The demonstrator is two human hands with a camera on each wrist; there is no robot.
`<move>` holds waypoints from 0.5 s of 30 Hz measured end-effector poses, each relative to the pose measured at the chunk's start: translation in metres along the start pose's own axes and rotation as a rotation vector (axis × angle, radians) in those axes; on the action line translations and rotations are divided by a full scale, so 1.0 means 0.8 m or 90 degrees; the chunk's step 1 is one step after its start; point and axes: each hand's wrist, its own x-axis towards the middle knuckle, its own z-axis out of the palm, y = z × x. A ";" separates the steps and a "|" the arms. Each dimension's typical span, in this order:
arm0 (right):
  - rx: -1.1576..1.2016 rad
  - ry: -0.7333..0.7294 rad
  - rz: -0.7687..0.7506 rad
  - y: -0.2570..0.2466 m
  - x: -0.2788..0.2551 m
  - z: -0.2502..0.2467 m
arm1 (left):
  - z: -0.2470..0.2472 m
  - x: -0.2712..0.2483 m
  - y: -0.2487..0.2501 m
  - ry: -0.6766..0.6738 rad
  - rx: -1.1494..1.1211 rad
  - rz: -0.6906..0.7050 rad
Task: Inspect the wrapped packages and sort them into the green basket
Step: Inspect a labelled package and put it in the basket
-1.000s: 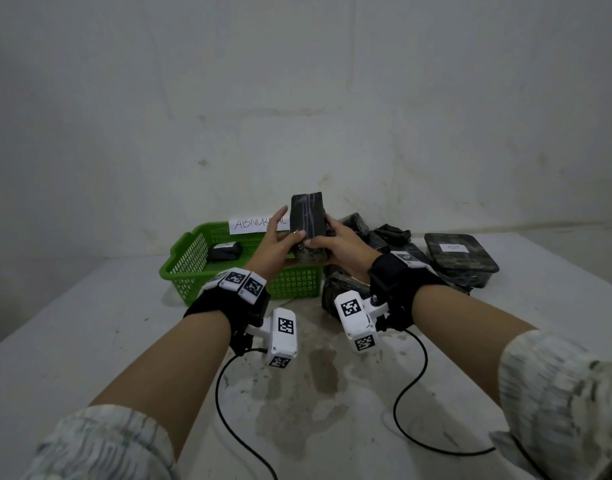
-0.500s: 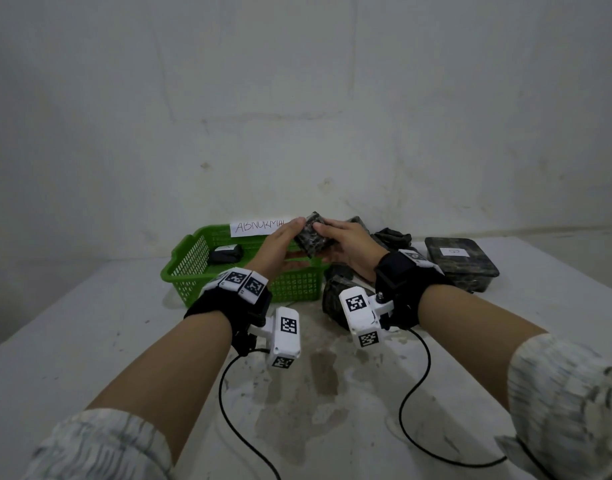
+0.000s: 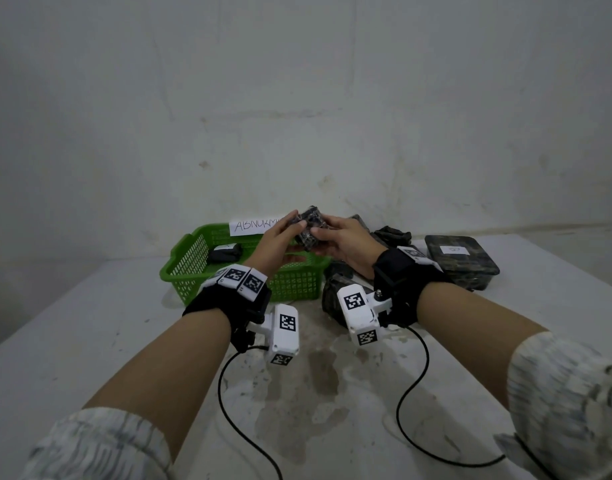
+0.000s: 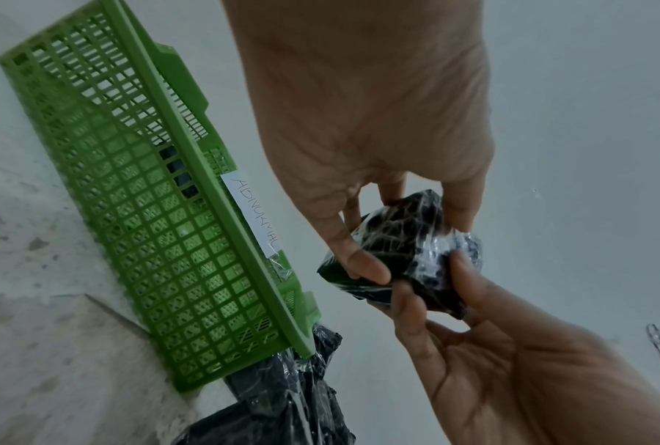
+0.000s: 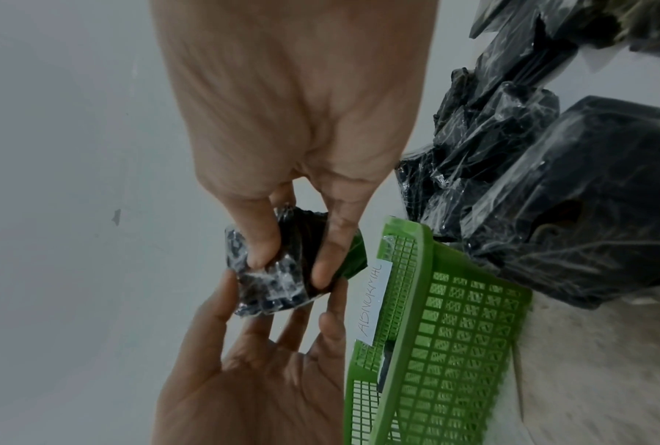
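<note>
Inspection step, by the look of it. Left hand (image 3: 277,237) and right hand (image 3: 342,242) both pinched one small film-wrapped package (image 3: 309,230) in their fingertips, held in the air above the green basket's (image 3: 193,252) far rim, at 12 o'clock from the wearer. One dark package (image 3: 225,252) lay inside. The unsorted pile (image 5: 542,168) sat at 1 o'clock. Next call, likely: judge the wrap, then lower or set aside.
</note>
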 end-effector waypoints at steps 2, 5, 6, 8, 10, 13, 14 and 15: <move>-0.003 -0.005 -0.003 0.000 0.000 0.000 | -0.001 0.001 0.000 -0.001 -0.013 -0.012; -0.029 -0.012 -0.013 0.001 0.001 0.001 | 0.001 0.002 0.001 0.007 -0.028 -0.011; -0.042 -0.007 -0.021 0.001 0.001 0.002 | 0.002 0.002 0.001 0.009 -0.030 -0.008; -0.052 0.010 -0.030 0.002 0.002 0.004 | 0.003 0.004 0.000 0.014 -0.036 -0.005; -0.058 0.015 -0.032 0.003 0.003 0.005 | 0.003 0.004 0.000 0.005 -0.036 -0.008; -0.042 0.001 -0.020 0.003 0.006 0.002 | 0.003 0.001 0.001 -0.011 -0.031 -0.016; -0.027 -0.007 -0.013 0.002 0.006 0.001 | 0.002 0.000 0.001 -0.003 -0.027 -0.013; -0.007 -0.009 -0.005 0.002 0.006 0.001 | 0.002 -0.002 0.002 0.003 -0.026 -0.012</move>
